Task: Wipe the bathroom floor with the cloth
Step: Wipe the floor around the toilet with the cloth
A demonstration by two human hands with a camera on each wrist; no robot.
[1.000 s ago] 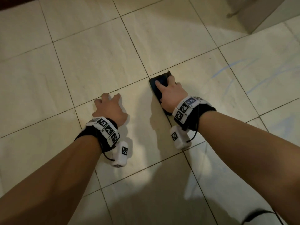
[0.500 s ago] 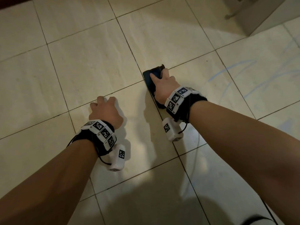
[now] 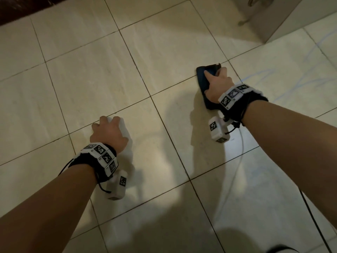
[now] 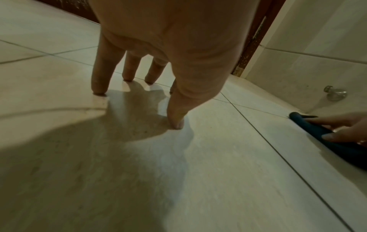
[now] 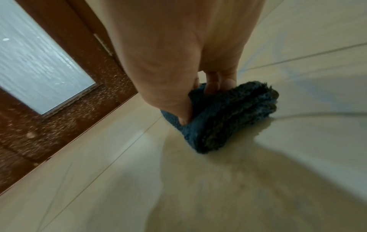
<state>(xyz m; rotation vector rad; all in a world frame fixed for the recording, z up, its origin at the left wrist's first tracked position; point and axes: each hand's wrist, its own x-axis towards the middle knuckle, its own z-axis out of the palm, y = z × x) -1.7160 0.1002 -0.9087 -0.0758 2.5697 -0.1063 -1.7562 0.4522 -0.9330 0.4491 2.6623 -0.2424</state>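
The right hand [image 3: 216, 84] presses a folded dark blue cloth [image 3: 204, 77] onto the tiled floor [image 3: 91, 79], thumb and fingers grasping it. Well apart from the cloth, the left hand [image 3: 107, 134] grasps nothing, its straight fingertips [image 4: 98, 89] propped on the floor.

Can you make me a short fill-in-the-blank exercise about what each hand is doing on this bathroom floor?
1. The right hand presses a dark blue ____ against the floor.
2. The left hand props itself on the floor with its ____.
3. The cloth is ____ into layers, not spread flat.

Missing words: cloth; fingers; folded
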